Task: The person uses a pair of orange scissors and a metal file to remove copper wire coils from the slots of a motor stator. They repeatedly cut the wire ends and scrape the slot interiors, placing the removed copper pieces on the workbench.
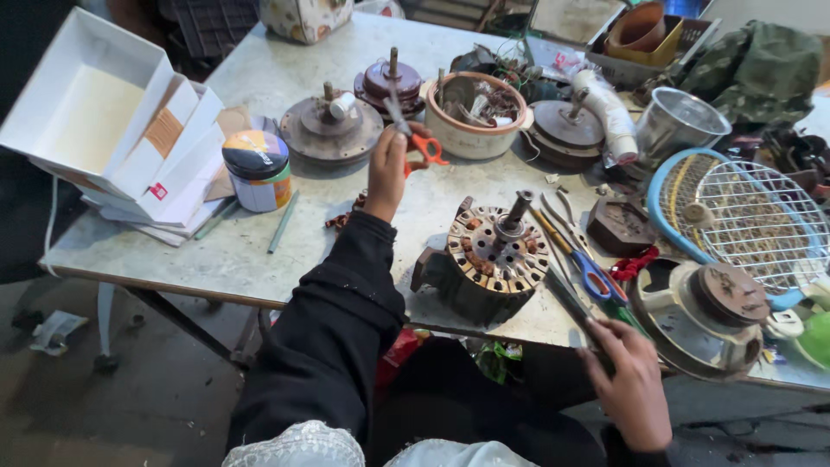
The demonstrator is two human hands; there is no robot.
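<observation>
Cluttered pale stone-look worktable (pixel 259 251), fan motor parts everywhere.
Left hand (pixel 386 169) raised, gripping small orange-handled scissors (pixel 413 138) above the table; right hand (pixel 629 385) closed on a dark slim tool (pixel 566 298) beside the round copper-wound motor stator (pixel 494 251).

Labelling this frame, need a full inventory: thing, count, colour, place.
stator: 1, copper and grey, table front centre
motor covers: 3, brown-grey, back row
bowl: 1, cream, back centre
tin: 1, white with dark lid, left
boxes: several, white, far left
racket: 1, blue, right
steel cup: 1, silver, back right
pliers: 1, blue handles, right of stator
scissors: 1, orange, in left hand
left hand: raised, holding scissors
right hand: on dark tool at table edge
</observation>
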